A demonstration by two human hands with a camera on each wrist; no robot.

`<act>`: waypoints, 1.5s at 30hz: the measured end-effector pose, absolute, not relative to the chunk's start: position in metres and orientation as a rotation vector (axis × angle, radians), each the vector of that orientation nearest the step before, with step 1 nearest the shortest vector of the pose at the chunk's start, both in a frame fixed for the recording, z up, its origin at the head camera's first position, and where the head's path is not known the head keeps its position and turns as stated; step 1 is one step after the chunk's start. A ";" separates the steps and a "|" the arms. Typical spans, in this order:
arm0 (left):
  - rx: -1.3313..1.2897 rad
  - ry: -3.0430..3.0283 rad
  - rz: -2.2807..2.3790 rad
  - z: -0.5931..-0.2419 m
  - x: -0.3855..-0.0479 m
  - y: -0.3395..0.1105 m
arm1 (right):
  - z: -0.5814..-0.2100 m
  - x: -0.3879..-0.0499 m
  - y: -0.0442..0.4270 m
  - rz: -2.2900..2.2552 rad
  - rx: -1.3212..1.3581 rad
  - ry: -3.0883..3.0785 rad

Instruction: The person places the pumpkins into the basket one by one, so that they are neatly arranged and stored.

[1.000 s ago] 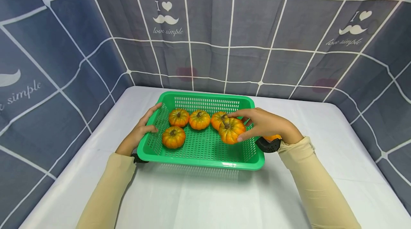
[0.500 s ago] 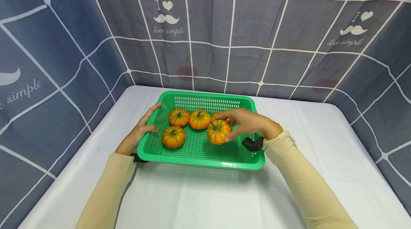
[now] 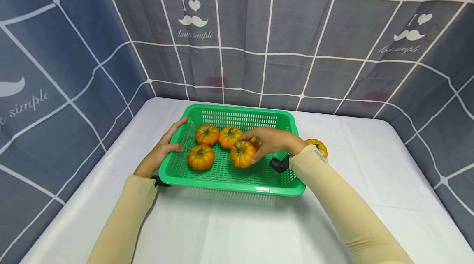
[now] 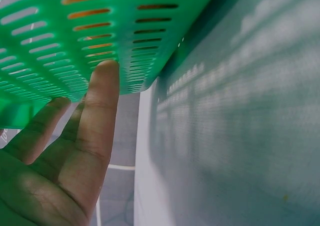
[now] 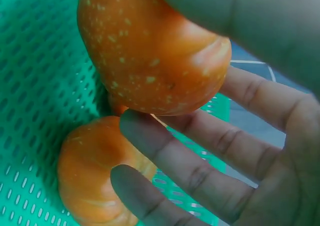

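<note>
My right hand (image 3: 273, 140) grips a small orange pumpkin (image 3: 241, 155) between thumb and fingers, inside the green plastic basket (image 3: 229, 189). In the right wrist view this held pumpkin (image 5: 150, 55) hangs above another pumpkin (image 5: 97, 171) in the basket. My left hand (image 3: 160, 152) holds the basket's left side, thumb over the rim; the left wrist view has its fingers (image 4: 97, 121) against the slotted wall. Two pumpkins (image 3: 207, 135) (image 3: 229, 136) stand along the back, and one (image 3: 200, 157) is at the front left. Another behind the held one is mostly hidden by my right hand.
One more pumpkin (image 3: 317, 146) lies on the white tablecloth (image 3: 370, 161), right of the basket and partly behind my right sleeve. A grey checked curtain (image 3: 244, 21) rises behind the table and at both sides.
My right hand has moved left and slightly down with the pumpkin, from the basket's right side toward its middle. The pumpkin outside the basket shows more now. My left hand stays in place.
</note>
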State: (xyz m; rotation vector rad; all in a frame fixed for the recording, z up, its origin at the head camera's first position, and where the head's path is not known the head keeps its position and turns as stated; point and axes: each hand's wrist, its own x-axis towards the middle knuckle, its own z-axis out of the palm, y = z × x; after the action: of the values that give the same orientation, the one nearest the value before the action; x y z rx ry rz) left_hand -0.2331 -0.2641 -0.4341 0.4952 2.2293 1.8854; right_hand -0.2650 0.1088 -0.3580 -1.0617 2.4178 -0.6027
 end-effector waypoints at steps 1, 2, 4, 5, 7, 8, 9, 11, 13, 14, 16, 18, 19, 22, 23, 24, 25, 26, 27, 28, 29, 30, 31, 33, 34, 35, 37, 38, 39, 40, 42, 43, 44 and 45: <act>0.496 2.233 1.883 -0.434 -0.233 -0.264 | -0.359 -0.266 0.107 -0.596 -1.057 2.414; 0.498 2.236 1.880 -0.434 -0.233 -0.264 | -0.360 -0.267 0.106 -0.591 -1.051 2.410; 0.499 2.239 1.878 -0.434 -0.233 -0.263 | -0.362 -0.268 0.102 -0.576 -1.036 2.399; 0.500 2.241 1.877 -0.434 -0.233 -0.263 | -0.363 -0.269 0.100 -0.572 -1.024 2.392; 0.499 2.237 1.881 -0.434 -0.233 -0.263 | -0.364 -0.270 0.096 -0.564 -1.014 2.374; 0.499 2.234 1.884 -0.434 -0.233 -0.263 | -0.365 -0.271 0.094 -0.554 -1.015 2.366; 0.500 2.230 1.887 -0.434 -0.233 -0.263 | -0.366 -0.272 0.092 -0.548 -1.014 2.359; 0.501 2.227 1.889 -0.434 -0.233 -0.264 | -0.369 -0.273 0.088 -0.526 -1.031 2.354; 0.500 2.219 1.894 -0.434 -0.233 -0.264 | -0.371 -0.274 0.085 -0.504 -1.047 2.355; 0.502 2.222 1.892 -0.434 -0.233 -0.264 | -0.372 -0.274 0.084 -0.495 -1.042 2.355; 0.502 2.217 1.895 -0.434 -0.233 -0.264 | -0.375 -0.273 0.081 -0.483 -1.025 2.354; 0.502 2.219 1.895 -0.433 -0.233 -0.263 | -0.377 -0.272 0.079 -0.494 -0.998 2.346; 0.503 2.225 1.892 -0.433 -0.233 -0.263 | -0.378 -0.271 0.078 -0.504 -0.988 2.338; 0.496 2.234 1.883 -0.433 -0.233 -0.263 | -0.381 -0.270 0.076 -0.536 -0.989 2.325; 0.495 2.236 1.880 -0.433 -0.233 -0.263 | -0.382 -0.269 0.075 -0.545 -0.995 2.323; 0.494 2.233 1.882 -0.433 -0.233 -0.263 | -0.383 -0.269 0.075 -0.548 -1.002 2.323; 0.492 2.232 1.882 -0.433 -0.233 -0.263 | -0.384 -0.269 0.074 -0.549 -1.011 2.326; 0.492 2.227 1.885 -0.433 -0.233 -0.263 | -0.385 -0.269 0.073 -0.547 -1.012 2.333; 0.493 2.222 1.889 -0.433 -0.233 -0.263 | -0.385 -0.269 0.073 -0.549 -1.011 2.337; 0.494 2.220 1.891 -0.433 -0.233 -0.263 | -0.386 -0.268 0.072 -0.547 -1.008 2.344; 0.495 2.218 1.893 -0.433 -0.233 -0.263 | -0.387 -0.269 0.071 -0.552 -1.002 2.346; 0.496 2.216 1.895 -0.433 -0.233 -0.263 | -0.388 -0.269 0.070 -0.552 -0.999 2.351; 0.497 2.215 1.896 -0.433 -0.233 -0.263 | -0.388 -0.268 0.069 -0.554 -0.993 2.353; 0.497 2.215 1.895 -0.432 -0.233 -0.263 | -0.390 -0.268 0.068 -0.559 -0.981 2.354; 0.496 2.208 1.899 -0.432 -0.232 -0.263 | -0.390 -0.268 0.067 -0.555 -0.979 2.358; 0.495 2.204 1.902 -0.432 -0.232 -0.263 | -0.390 -0.268 0.066 -0.553 -0.979 2.357; 0.492 2.190 1.911 -0.432 -0.232 -0.263 | -0.390 -0.268 0.066 -0.545 -0.977 2.358; 0.491 2.187 1.913 -0.432 -0.232 -0.263 | -0.390 -0.268 0.066 -0.539 -0.978 2.358; 0.490 2.184 1.916 -0.432 -0.232 -0.263 | -0.390 -0.268 0.066 -0.534 -0.978 2.358; 0.489 2.183 1.917 -0.432 -0.232 -0.263 | -0.389 -0.268 0.066 -0.531 -0.976 2.356; 0.488 2.181 1.918 -0.432 -0.232 -0.263 | -0.387 -0.268 0.067 -0.522 -0.966 2.353; 0.489 2.182 1.917 -0.432 -0.232 -0.263 | -0.385 -0.267 0.068 -0.515 -0.953 2.354; 0.488 2.180 1.916 -0.433 -0.232 -0.263 | -0.383 -0.267 0.069 -0.506 -0.945 2.358; 0.490 2.181 1.916 -0.433 -0.233 -0.263 | -0.381 -0.267 0.070 -0.502 -0.935 2.358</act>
State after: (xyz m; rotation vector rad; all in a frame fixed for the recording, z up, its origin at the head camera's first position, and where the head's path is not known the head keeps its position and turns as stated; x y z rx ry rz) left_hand -0.2326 -0.2630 -0.4326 0.4898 2.1806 1.9155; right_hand -0.2667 0.0701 -0.3812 -0.9346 2.3580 -0.5020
